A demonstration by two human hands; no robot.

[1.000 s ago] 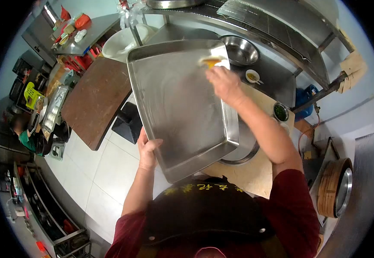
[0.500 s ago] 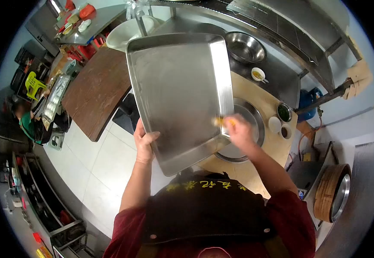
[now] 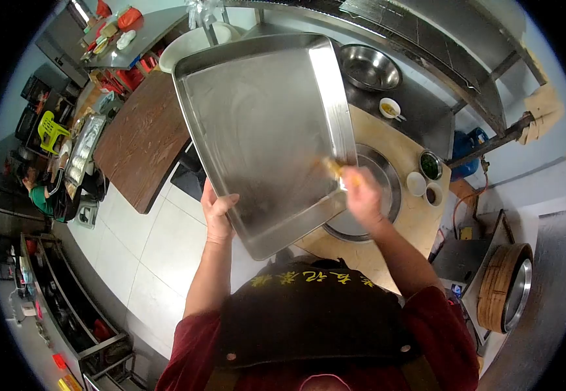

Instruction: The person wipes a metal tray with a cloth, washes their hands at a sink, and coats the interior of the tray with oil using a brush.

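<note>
A large rectangular metal baking tray is held tilted up in front of me. My left hand grips its left rim near the lower corner, thumb on the inner side. At the tray's lower right side, my right hand is closed around a small yellowish brush. The brush's tip is against or just above the tray's inner surface, blurred by motion. Cloudy streaks show on the metal. Behind the tray's right edge, a round metal pan lies partly hidden on the pale worktop.
On the right stand a bowl of chopped greens, two small cups, a white bowl with a spoon and a steel basin. A brown wooden board is at left. Beyond it, another person works beside a long tray.
The tray has shifted slightly up and left and tilted a little. My right hand and the brush have moved slightly, the brush tip a bit higher on the tray.
</note>
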